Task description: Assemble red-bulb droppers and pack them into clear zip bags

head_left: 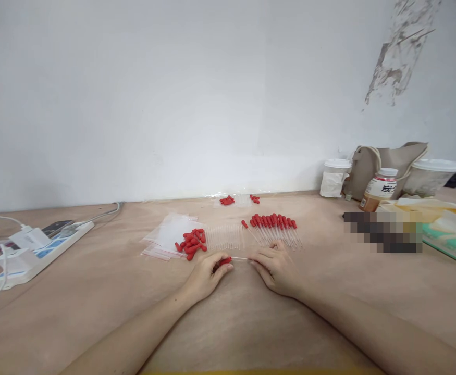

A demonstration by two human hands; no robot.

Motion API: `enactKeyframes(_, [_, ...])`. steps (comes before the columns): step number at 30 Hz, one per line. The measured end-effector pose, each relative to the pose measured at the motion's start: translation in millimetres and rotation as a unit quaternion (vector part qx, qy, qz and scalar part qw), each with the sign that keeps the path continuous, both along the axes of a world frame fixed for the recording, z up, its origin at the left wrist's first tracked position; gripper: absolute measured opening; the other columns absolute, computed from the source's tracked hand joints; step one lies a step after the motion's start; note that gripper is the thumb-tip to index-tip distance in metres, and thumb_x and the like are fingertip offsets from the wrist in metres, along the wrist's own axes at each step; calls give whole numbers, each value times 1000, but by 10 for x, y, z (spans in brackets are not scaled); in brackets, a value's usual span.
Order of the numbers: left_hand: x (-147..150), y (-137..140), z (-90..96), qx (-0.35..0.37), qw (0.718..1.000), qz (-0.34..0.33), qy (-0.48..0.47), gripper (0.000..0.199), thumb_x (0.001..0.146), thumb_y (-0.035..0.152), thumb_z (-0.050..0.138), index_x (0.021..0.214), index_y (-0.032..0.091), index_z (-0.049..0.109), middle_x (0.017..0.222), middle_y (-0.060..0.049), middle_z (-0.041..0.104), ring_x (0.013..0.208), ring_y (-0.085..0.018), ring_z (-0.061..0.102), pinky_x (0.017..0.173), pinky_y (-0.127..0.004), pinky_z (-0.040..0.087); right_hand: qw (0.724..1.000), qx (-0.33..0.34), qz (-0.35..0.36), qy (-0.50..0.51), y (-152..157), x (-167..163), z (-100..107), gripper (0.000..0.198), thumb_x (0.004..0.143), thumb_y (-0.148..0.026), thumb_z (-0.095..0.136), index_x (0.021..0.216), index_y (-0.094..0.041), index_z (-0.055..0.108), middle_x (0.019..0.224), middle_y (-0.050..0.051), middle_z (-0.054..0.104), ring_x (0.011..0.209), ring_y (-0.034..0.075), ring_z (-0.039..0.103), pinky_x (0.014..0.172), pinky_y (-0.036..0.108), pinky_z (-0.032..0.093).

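Note:
Between the fingers of my left hand [211,273] is a red rubber dropper bulb [225,261]. My right hand [275,268] pinches the far end of a thin clear glass tube [240,259], whose other end meets the bulb. Just beyond my left hand lies a pile of loose red bulbs [192,242]. Beside it several bare glass tubes [224,237] lie in a row. Past my right hand is a row of droppers with red bulbs on them [274,223], and one dropper [245,224] lies slightly apart at its left.
Clear plastic bags [169,234] lie left of the pile. Bagged red bulbs [227,200] rest by the wall. A power strip [51,252] with chargers sits at left. On the right stand a lidded cup [334,179], a bottle [380,190] and a beige bag [392,159].

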State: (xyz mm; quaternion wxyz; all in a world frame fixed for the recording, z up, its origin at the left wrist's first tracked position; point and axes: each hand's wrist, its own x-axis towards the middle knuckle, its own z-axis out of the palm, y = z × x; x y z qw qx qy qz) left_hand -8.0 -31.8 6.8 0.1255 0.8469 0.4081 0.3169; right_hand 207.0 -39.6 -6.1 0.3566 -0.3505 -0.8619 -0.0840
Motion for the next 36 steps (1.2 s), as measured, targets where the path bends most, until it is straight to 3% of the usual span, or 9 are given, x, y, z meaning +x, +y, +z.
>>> enactKeyframes(5, [-25,-2,8,15,999,-47,-18,19,86,27,45,80,17,59,71,-2,58,66,-14,52,61,-24,38,1000,-26,6,-13,31,39,6,26,86,-20,36,92,-21,62,78,4,64,69,12,53,72,30,26])
enactKeyframes(10, [-40,-27,41,3,995,-98,31,21,87,26,43,81,17,61,72,-2,58,69,-14,53,64,-23,39,999,-28,23,-25,83,87,1,26,85,-20,39,93,-26,63,78,2,64,66,11,51,71,30,24])
enactKeyframes(18, [-16,-28,16,23,995,-80,50,20,85,27,46,78,16,61,67,-2,57,64,-13,51,59,-22,37,999,-19,-2,-43,4,11,24,23,83,-16,40,81,-21,62,69,1,61,62,10,47,66,30,19])
enactKeyframes(28, [-38,-65,-12,46,991,-108,69,20,85,28,45,81,15,59,70,-3,56,63,-14,50,57,-23,37,996,-80,1,-35,-51,-105,7,22,81,-16,40,64,-17,54,61,-2,58,55,9,43,69,29,21])
enactKeyframes(36, [-32,-36,1,52,992,-93,62,21,85,29,45,79,16,60,67,-3,56,63,-14,50,58,-23,37,996,-71,-19,-46,-60,-159,43,23,82,-17,39,65,-17,56,63,0,59,57,9,45,68,30,22])
